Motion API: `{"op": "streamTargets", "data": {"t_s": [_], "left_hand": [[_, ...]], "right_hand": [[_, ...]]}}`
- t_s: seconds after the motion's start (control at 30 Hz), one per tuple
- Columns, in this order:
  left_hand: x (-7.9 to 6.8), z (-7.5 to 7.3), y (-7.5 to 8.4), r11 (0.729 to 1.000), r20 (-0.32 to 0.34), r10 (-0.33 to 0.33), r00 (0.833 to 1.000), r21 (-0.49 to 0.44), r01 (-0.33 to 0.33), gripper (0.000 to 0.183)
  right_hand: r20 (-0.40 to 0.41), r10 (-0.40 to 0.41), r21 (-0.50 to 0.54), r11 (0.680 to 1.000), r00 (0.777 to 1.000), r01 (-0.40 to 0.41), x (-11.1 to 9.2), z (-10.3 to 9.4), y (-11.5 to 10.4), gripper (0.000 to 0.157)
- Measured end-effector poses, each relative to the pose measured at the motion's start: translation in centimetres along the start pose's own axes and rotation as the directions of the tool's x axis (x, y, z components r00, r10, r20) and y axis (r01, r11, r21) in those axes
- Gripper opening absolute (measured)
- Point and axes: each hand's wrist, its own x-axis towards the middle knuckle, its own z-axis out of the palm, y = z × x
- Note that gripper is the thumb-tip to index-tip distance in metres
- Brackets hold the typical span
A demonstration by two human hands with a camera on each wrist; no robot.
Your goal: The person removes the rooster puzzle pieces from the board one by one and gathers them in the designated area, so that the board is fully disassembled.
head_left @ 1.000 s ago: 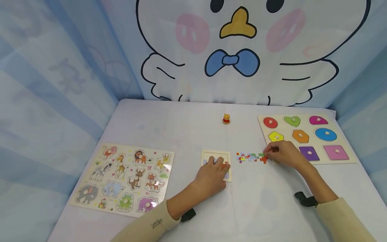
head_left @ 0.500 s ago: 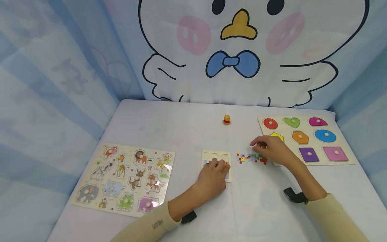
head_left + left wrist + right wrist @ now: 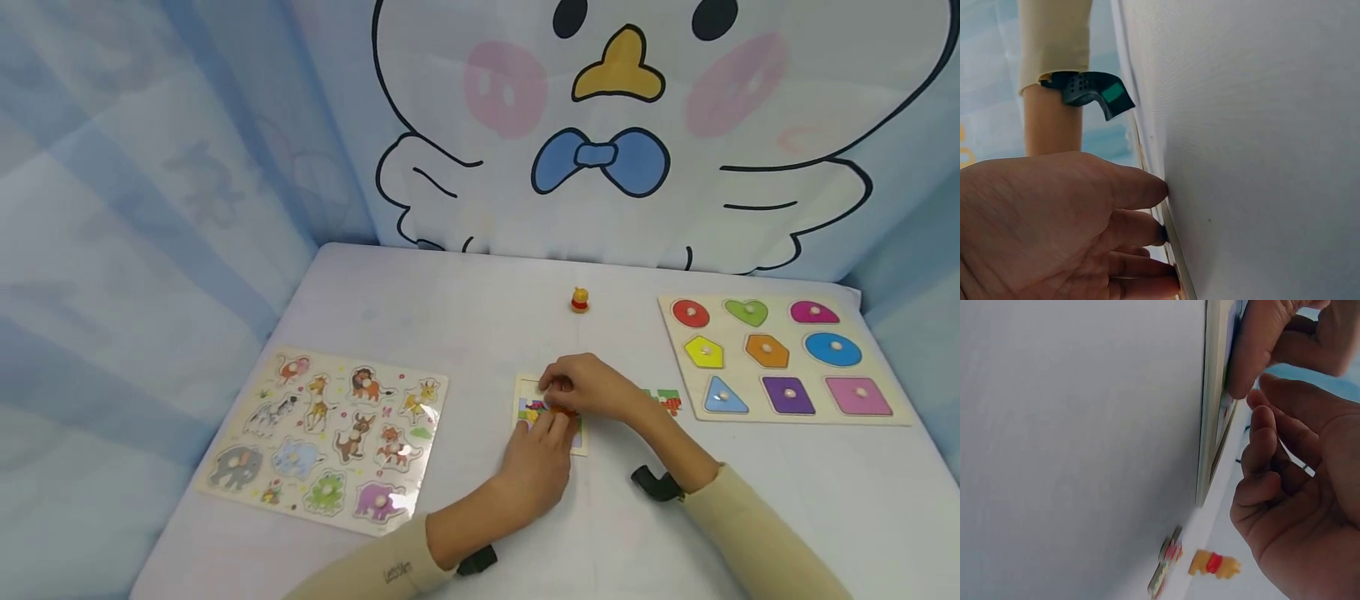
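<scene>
A small framed jigsaw puzzle lies mid-table with a coloured picture inside. My left hand rests over its near part, and in the left wrist view the fingers reach its edge fairly straight. From the right, my right hand comes over the far part of the frame. Its thumb and index tips sit close together just beside the left fingers; I cannot tell whether a piece is between them. Loose jigsaw pieces lie right of the frame, partly behind the right forearm.
An animal peg puzzle board lies on the left of the table, a shape peg board at the right. A small yellow bear figure in red stands at the back. Behind hangs a curtain with a cartoon character.
My right hand has moved left from the row of loose pieces to the framed jigsaw. The left fingers have slid a little toward me and right, baring more picture. The head view has shifted slightly.
</scene>
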Motion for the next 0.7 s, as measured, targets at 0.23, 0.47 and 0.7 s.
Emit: {"op": "streamTargets", "data": {"t_s": [0.23, 0.47, 0.7], "left_hand": [[-0.3, 0.1, 0.0, 1.0, -0.023, 0.009, 1.0, -0.005, -0.009, 0.055], [-0.5, 0.0, 0.0, 1.0, -0.033, 0.017, 0.999, 0.015, -0.017, 0.056], [-0.5, -0.4, -0.1, 1.0, 0.006, 0.028, 1.0, 0.004, -0.028, 0.058]], "right_hand": [[0.052, 0.026, 0.005, 1.0, 0.998, -0.027, 0.1, 0.7, -0.5, 0.003], [0.056, 0.042, 0.038, 0.998, 0.998, -0.044, 0.1, 1.0, -0.5, 0.013], [0.059, 0.055, 0.082, 0.995, 0.997, -0.06, 0.3, 1.2, -0.4, 0.013]]}}
